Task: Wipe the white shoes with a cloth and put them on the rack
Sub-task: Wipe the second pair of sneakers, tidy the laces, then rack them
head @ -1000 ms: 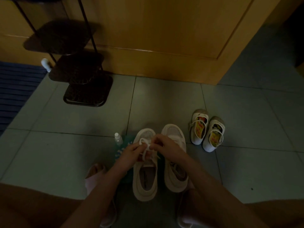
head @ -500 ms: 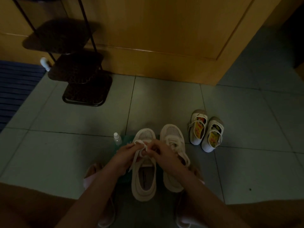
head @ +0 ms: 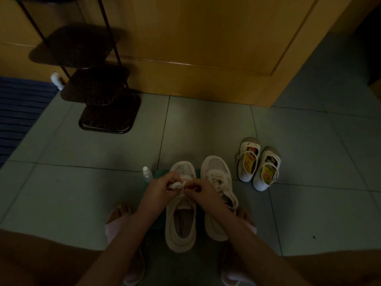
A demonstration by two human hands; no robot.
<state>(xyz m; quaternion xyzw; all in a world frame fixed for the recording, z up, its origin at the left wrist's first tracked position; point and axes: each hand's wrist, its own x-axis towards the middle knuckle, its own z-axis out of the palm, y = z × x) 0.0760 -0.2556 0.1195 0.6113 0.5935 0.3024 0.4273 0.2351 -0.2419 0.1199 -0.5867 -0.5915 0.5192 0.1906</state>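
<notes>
Flanking the white shoes (head: 180,223): bottle (head: 147,174), small pair (head: 266,172).

- One view only: head camera, gazing steeply down at the floor (head: 61,193), white shoes (head: 180,242) close below.
- Facing the wooden door (head: 206,38), rack (head: 107,114) far-left.

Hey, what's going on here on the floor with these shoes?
A person crouches over two white sneakers on the tiled floor. The left hand and right hand pinch the laces of the left-side sneaker, apparently tying them. The other sneaker sits beside it, untouched. The dark rack stands further off by the wooden door, with neither sneaker on it yet.
</notes>
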